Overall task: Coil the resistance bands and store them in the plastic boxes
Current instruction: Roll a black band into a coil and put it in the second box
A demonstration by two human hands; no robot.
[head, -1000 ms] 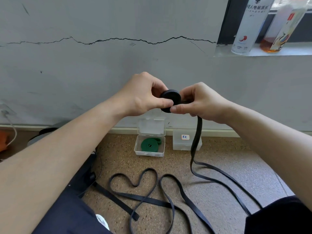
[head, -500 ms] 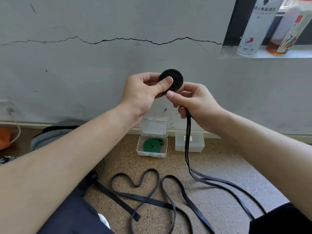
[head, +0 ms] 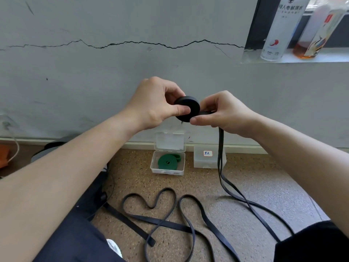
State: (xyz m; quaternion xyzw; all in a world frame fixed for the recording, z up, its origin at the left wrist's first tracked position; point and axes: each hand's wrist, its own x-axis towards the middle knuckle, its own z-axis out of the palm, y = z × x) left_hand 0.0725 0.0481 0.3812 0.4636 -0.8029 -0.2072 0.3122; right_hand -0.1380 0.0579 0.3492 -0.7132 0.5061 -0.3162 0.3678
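View: head camera, looking down over both forearms to the wall and floor.
Left hand [head: 156, 104]: raised in front of the wall. The thumb presses on the near face of the black coil [head: 187, 111] and the fingers [head: 174, 93] curl round its far side, pinching it.
Right hand [head: 224, 112]: just beside the coil and touching it. Thumb and forefinger pinch the black band [head: 220, 157] where it leaves the coil; the remaining fingers are curled in.
Black coil: a tightly wound disc held in the air between both hands, above the boxes.
Black band: the unwound length hangs from the right hand as a double strand, passes in front of the closed box [head: 205, 161], then lies in loose loops across the near floor [head: 255, 186].
Open box [head: 181, 168]: clear plastic, at the far edge of the floor against the wall, lid standing up behind it.
Green coil [head: 167, 162]: lying flat inside the open box.
Closed box: near the open box on its right, not touching, lid on, small written label on top. Contents cannot be told.
Ledge [head: 321, 57]: top right, carrying a white bottle [head: 281, 27] and a bottle with amber liquid [head: 319, 35].
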